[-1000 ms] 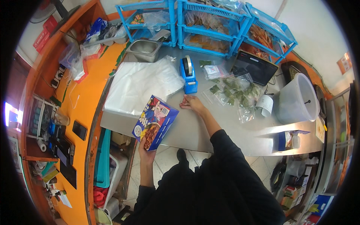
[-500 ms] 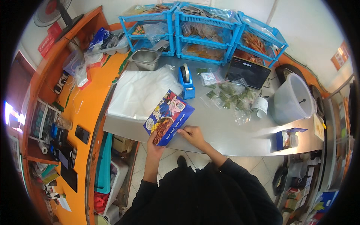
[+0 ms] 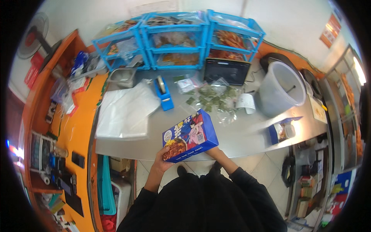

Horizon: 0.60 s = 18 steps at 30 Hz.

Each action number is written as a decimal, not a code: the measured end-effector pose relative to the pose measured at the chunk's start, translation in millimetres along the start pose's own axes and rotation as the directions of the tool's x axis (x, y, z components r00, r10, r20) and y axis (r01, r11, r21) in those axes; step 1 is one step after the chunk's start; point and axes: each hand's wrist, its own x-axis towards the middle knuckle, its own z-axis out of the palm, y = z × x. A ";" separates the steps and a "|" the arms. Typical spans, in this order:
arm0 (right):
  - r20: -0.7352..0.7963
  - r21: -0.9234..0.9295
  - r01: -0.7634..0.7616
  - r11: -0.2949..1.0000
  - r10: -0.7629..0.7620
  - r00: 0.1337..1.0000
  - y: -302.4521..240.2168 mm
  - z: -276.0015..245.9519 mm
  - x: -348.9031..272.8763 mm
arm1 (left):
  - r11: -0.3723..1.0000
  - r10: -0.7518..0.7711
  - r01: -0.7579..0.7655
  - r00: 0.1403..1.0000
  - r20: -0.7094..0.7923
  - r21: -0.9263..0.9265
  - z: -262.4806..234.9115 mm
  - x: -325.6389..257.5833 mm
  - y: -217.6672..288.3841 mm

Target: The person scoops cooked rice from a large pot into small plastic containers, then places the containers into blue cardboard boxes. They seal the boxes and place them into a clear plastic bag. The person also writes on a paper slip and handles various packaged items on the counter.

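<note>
The room is bright and fairly evenly lit, with the pale wall (image 3: 293,27) reading nearly white. At the right rim, a strip of light (image 3: 358,71) burns out to pure white; at the left rim, a small patch (image 3: 14,148) glares white and violet. The metal surface (image 3: 243,137) has a soft sheen, strongest toward its right end, where warm white glare washes out the metal near the bucket (image 3: 276,92). The black clothing (image 3: 201,201) sinks into almost featureless dark. Slight blur softens everything, including the print on the box (image 3: 189,133). Fisheye distortion curves the orange surface (image 3: 85,120), and blackness swallows the corners.
</note>
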 end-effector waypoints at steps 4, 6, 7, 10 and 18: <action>-0.202 -0.235 -0.311 0.921 0.267 0.942 26.4 -60.2 -38.8 | 0.989 -0.039 0.058 0.990 -0.135 0.137 18.1 35.3 -28.6; -0.410 -0.286 -0.519 0.806 0.387 0.826 36.6 -94.6 -52.2 | 0.965 0.013 0.033 0.985 -0.174 0.262 18.7 57.3 -42.8; -0.480 -0.414 -0.563 0.715 0.354 0.803 44.3 -121.0 -65.5 | 0.946 0.050 0.015 0.981 -0.189 0.324 17.1 68.5 -48.3; -0.798 -0.541 -0.791 0.285 0.123 0.590 60.4 -190.3 -104.8 | 0.836 0.196 -0.007 0.938 -0.286 0.549 3.6 95.5 -54.2; -0.792 -0.365 -0.794 0.487 0.287 0.540 78.8 -252.0 -138.6 | -0.052 0.900 0.533 0.391 -0.191 0.845 -17.2 122.2 -52.0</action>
